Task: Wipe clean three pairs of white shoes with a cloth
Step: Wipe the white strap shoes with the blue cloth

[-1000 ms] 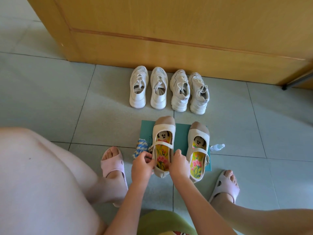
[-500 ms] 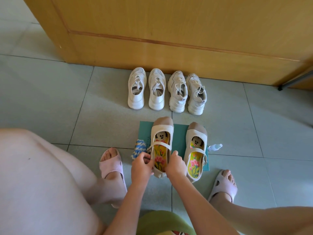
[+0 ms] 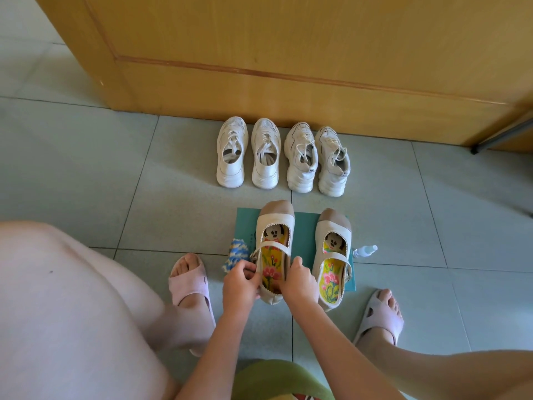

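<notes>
Held strap shoe (image 3: 275, 223): stood on the teal mat (image 3: 245, 220) on the tiled floor (image 3: 86, 168), toe toward the wooden door (image 3: 288, 82), heel end reaching past the mat's near edge toward the person
Left hand (image 3: 239, 284): set at the shoe's outer rim beside the buckle end of the strap; its fingers (image 3: 248, 267) are curled and appear to pinch the strap end or the rim, though which of the two cannot be told
Right hand (image 3: 300, 284): laid against the opposite side wall, fingers (image 3: 297, 261) curled at the rim, so that the shoe is gripped between both hands
Second strap shoe (image 3: 331, 232): stood just beside the first on the same mat, untouched
Cloth (image 3: 237, 251): a blue, white and yellow knitted piece lying at the mat's left edge, just beside the left hand, not held
Spray bottle (image 3: 364, 251): laid on the floor at the mat's right edge
Smooth sneakers (image 3: 232, 168) and chunky sneakers (image 3: 301, 174): two laced white pairs lined up side by side near the door, well apart from the hands
Step in hand: judged to be the loosening of the strap or the readying of this shoe; wiping is judged not yet begun on it, as the cloth is not in hand
Handling: the shoe is judged light, with a soft upper that would dent under pressure and a stiffer sole; the smooth upper may turn slippery once dampened
Where to hold: the heel or the sole edge is judged the firmest place; the thin strap and buckle should not be made to bear the weight
Risk: the patterned insole could be wetted if the cloth is let over the rim
</notes>
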A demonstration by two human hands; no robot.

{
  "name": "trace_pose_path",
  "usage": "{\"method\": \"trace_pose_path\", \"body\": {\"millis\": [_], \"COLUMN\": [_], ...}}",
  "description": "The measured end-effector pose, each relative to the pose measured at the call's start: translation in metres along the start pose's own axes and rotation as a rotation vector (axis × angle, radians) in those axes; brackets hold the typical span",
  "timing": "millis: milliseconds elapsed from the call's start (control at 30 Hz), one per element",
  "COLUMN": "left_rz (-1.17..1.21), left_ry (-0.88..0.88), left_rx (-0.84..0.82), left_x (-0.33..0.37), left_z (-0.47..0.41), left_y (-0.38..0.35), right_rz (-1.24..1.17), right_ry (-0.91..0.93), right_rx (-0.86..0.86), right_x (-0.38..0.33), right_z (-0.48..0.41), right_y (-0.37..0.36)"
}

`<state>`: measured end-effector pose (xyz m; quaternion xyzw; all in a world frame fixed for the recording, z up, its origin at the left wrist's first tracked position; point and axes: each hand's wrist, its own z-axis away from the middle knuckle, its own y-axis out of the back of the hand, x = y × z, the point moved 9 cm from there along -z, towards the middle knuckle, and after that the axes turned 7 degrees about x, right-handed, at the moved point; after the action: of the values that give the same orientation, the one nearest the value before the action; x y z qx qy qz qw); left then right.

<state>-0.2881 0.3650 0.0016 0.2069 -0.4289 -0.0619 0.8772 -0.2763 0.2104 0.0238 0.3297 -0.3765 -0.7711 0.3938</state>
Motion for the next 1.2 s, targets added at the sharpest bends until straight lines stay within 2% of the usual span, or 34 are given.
{"method": "trace_pose_path", "body": {"millis": [300, 367, 467, 533, 633, 767, 833, 900, 1067, 1200], "left_rz": [-0.023, -0.064, -0.067, -0.054, -0.103, -0.42, -0.468, -0.411, 0.034, 0.056], "left_ry": [-0.018, -0.082, -0.19, -0.213, -0.194, -0.213, -0.187, -0.144, 0.109, 0.068], "left_rx": [0.025, 0.088, 0.152, 0.094, -0.126, -0.279, -0.305, -0.301, -0.446, -0.425], "left_x": [0.001, 0.011, 0.037, 0.052, 0.066, 0.064, 0.058, 0.054, 0.052, 0.055], "left_z": [-0.001, 0.002, 0.011, 0.017, 0.032, 0.045, 0.045, 0.043, 0.046, 0.048], "left_y": [-0.002, 0.002, 0.003, -0.008, -0.048, -0.096, -0.109, -0.112, -0.112, -0.111], "right_rz": [0.004, -0.067, -0.324, -0.428, -0.587, -0.634, -0.635, -0.615, -0.672, -0.833], "right_ry": [0.01, 0.046, 0.028, -0.066, -0.212, -0.276, -0.291, -0.286, -0.344, -0.357], "right_rx": [0.037, 0.069, 0.154, 0.256, 0.32, 0.245, 0.191, 0.129, 0.05, -0.029], "right_x": [-0.008, -0.009, 0.016, 0.052, 0.098, 0.116, 0.121, 0.123, 0.129, 0.131], "right_z": [0.001, 0.006, 0.014, 0.015, 0.01, 0.003, 0.003, 0.005, 0.01, 0.015], "right_y": [0.001, 0.009, 0.034, 0.057, 0.074, 0.065, 0.056, 0.049, 0.046, 0.053]}}
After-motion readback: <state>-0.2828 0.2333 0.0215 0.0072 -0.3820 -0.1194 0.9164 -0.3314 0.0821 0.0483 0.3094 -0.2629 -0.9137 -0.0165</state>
